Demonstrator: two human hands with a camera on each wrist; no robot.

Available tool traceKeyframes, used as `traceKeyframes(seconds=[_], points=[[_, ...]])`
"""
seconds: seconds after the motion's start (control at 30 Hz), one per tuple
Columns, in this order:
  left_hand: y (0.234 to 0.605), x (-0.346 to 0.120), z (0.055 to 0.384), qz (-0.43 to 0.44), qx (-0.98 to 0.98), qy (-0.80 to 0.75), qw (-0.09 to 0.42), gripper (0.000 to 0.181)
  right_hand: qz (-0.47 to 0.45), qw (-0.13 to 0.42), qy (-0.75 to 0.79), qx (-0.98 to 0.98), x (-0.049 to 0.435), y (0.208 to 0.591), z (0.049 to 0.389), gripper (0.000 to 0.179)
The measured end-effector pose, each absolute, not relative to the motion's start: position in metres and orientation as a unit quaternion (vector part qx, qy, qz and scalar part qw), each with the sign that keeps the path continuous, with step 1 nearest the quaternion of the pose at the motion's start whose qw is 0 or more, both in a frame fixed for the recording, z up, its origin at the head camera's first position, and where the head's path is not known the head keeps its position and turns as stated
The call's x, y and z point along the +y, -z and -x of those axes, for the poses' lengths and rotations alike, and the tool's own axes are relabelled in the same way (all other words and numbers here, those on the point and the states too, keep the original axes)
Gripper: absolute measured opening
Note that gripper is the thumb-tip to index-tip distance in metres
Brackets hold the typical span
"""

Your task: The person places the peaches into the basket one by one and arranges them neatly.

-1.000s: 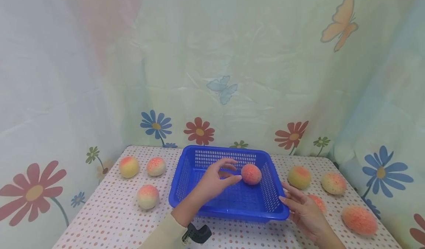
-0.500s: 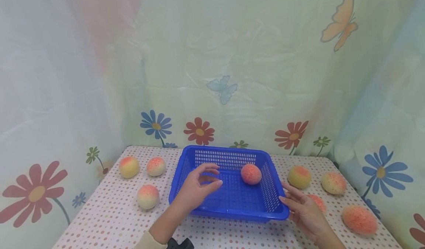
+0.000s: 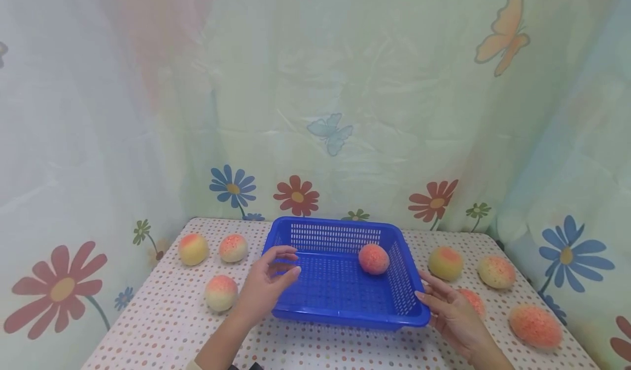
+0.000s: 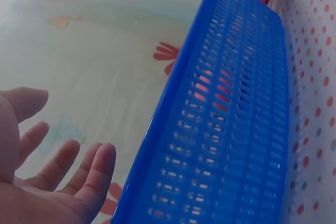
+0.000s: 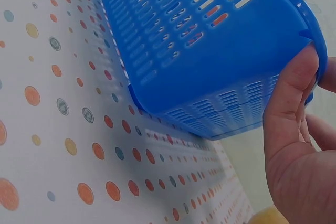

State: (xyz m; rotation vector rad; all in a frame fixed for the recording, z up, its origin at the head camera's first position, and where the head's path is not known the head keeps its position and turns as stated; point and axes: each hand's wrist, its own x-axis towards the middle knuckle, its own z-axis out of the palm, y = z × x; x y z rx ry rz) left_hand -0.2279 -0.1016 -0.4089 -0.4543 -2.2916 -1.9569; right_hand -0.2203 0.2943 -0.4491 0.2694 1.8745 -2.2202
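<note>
A blue plastic basket [image 3: 340, 318] with slotted walls stands on the dotted tablecloth. Inside it, toward the right, lies one red-pink peach [image 3: 373, 259]. My right hand [image 3: 455, 318] holds the basket's front right corner, thumb at the rim; in the right wrist view the thumb [image 5: 294, 77] lies against the outer wall below the rim. Over the basket's left edge hovers my left hand [image 3: 263, 285], its fingers loosely bent with nothing between them. The left wrist view shows that hand [image 4: 58, 182] apart from the basket wall.
On the left of the tablecloth lie a yellow peach [image 3: 193, 249], a speckled one [image 3: 233, 248] and a pale peach [image 3: 221, 293]. Several more, including a large red peach [image 3: 535, 326], lie to the right, one partly behind my right hand. A flowered curtain [image 3: 325, 85] hangs behind.
My left hand has moved left, from beside the peach in the basket to the basket's left edge. The right hand, basket and peaches have stayed in place.
</note>
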Motion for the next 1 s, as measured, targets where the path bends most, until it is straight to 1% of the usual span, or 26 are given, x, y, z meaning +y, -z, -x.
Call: traceKeyframes(seconds=[0.17, 0.4, 0.63, 0.87, 1.0], points=[[0.411, -0.115, 0.222, 0.129, -0.753, 0.639, 0.088, 0.037, -0.088, 0.111, 0.754, 0.641, 0.294, 0.449, 0.221, 0.068], [0.416, -0.135, 0.213, 0.089, -0.75, 0.645, 0.114, 0.035, -0.086, 0.112, 0.757, 0.637, 0.295, 0.45, 0.222, 0.067], [0.424, -0.158, 0.208, 0.054, -0.759, 0.628, 0.163, 0.03, -0.087, 0.113, 0.756, 0.638, 0.295, 0.45, 0.222, 0.07], [0.431, -0.179, 0.206, -0.026, -0.768, 0.611, 0.191, 0.028, -0.085, 0.113, 0.753, 0.642, 0.295, 0.449, 0.222, 0.072], [0.436, -0.188, 0.205, -0.053, -0.768, 0.603, 0.207, 0.028, -0.087, 0.114, 0.756, 0.639, 0.295, 0.45, 0.222, 0.072]])
